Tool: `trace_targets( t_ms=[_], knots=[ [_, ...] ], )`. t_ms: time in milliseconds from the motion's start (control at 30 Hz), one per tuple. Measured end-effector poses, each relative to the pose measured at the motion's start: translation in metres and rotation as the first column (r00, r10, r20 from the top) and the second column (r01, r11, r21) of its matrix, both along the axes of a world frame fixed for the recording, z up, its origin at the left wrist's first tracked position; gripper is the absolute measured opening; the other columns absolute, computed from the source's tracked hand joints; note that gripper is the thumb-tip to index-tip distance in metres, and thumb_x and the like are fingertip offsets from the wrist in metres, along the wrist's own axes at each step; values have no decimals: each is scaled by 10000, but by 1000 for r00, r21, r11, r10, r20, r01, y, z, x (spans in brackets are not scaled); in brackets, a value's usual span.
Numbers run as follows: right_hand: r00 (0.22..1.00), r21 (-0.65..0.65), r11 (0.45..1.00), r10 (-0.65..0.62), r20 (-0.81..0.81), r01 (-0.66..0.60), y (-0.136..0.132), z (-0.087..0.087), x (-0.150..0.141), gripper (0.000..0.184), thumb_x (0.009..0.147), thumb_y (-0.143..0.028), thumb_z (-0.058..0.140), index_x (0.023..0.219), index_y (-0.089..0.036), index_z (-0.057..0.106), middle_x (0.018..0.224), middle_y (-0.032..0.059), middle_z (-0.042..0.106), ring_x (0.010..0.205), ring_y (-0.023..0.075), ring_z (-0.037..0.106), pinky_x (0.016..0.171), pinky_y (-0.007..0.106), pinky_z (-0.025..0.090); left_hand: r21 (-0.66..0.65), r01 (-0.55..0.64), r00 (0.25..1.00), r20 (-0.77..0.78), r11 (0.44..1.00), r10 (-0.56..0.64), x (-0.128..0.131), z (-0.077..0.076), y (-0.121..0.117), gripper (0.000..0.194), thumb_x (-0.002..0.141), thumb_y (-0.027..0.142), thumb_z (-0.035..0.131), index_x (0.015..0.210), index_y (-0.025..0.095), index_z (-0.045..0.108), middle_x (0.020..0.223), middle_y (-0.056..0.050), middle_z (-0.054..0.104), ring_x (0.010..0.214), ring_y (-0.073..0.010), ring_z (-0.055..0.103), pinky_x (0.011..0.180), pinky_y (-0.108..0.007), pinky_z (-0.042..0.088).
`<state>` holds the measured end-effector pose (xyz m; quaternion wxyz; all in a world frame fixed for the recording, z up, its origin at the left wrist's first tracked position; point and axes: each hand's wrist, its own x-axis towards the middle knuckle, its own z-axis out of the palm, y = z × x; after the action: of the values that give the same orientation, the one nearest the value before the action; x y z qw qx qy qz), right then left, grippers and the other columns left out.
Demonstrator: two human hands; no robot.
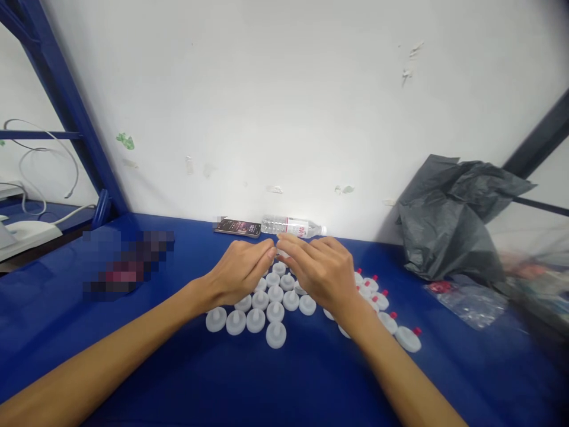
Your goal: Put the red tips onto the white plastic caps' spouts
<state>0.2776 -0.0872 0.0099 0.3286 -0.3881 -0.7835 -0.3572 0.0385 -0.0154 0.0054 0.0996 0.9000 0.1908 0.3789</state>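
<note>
My left hand (242, 271) and my right hand (323, 270) meet over the middle of the blue table, fingers closed and fingertips pressed together. A small part of a white nozzle cap (281, 253) shows between their fingertips; the fingers cover most of it. Below and behind the hands sit several round white nozzle caps (276, 335), their spouts pointing up and bare. To the right, partly behind my right hand and forearm, is a group of white caps with red tips (408, 338).
A phone (237, 228) and a clear plastic bottle (293, 226) lie against the white wall. A grey plastic bag (448, 219) stands at the right, with a clear bag (471, 303) holding something red before it. A blue frame post (84, 118) rises at the left.
</note>
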Motion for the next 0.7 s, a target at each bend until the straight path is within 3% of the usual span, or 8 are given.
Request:
trace_targets(
  t_ms=[67,133,200,267,333,467,567,700],
  knots=[
    [996,-90,993,-84,-41,80,2,3,8,310,1282,-252,702,1405,-424,928,1490,-49,1002,821,207,879,918,413,650,-37,21,998,61,999,-18,-1,-3,0,460,1322,337,413,869,322,330,659,86,427,549,-169,376,599,-360,330],
    [954,-192,955,-257,-156,226,6,7,31,295,1266,-260,687,1348,-399,934,1313,-6,1041,808,236,866,963,428,632,-47,43,990,135,998,-36,-5,-8,4,483,1324,330,371,846,321,301,638,84,378,534,-169,333,604,-369,334],
    [824,-297,869,-478,-303,395,10,11,64,236,1231,-307,709,1312,-343,927,1064,55,1018,850,297,879,963,445,608,-14,44,989,143,999,-41,-11,-14,11,467,1295,287,358,834,321,288,628,81,352,526,-171,301,614,-381,317],
    [684,-425,788,-606,-406,446,13,14,96,232,1189,-350,709,1298,-305,909,957,90,964,920,350,904,924,447,590,50,12,999,31,999,-14,-16,-16,19,435,1212,222,430,813,319,288,614,76,367,533,-178,272,631,-401,274],
    [652,-482,758,-638,-410,439,14,15,118,255,1189,-407,677,1259,-286,890,920,102,933,915,384,904,874,458,589,97,-48,986,-156,994,63,-20,-15,26,442,1093,177,558,767,316,293,585,73,379,540,-186,255,651,-421,225],
    [748,-549,761,-576,-330,344,17,13,121,236,1158,-462,705,1121,-305,878,1088,129,962,1126,409,910,983,491,636,107,-178,835,-509,978,208,-21,-2,25,466,969,150,714,684,310,381,579,27,494,560,-219,388,667,-436,204],
    [842,-620,746,-480,-245,245,18,14,111,201,1125,-433,761,1018,-318,887,1216,102,982,1345,387,863,1131,475,635,124,-233,723,-641,964,257,-19,10,17,415,965,153,746,671,300,494,651,-35,626,605,-255,505,666,-438,224],
    [889,-716,669,-431,-154,200,15,15,109,214,1109,-391,794,946,-320,912,1107,62,976,1212,348,866,1045,438,633,132,-259,651,-709,957,273,-16,16,12,344,950,140,773,695,287,596,695,-57,694,631,-274,559,664,-443,225]
  ],
)
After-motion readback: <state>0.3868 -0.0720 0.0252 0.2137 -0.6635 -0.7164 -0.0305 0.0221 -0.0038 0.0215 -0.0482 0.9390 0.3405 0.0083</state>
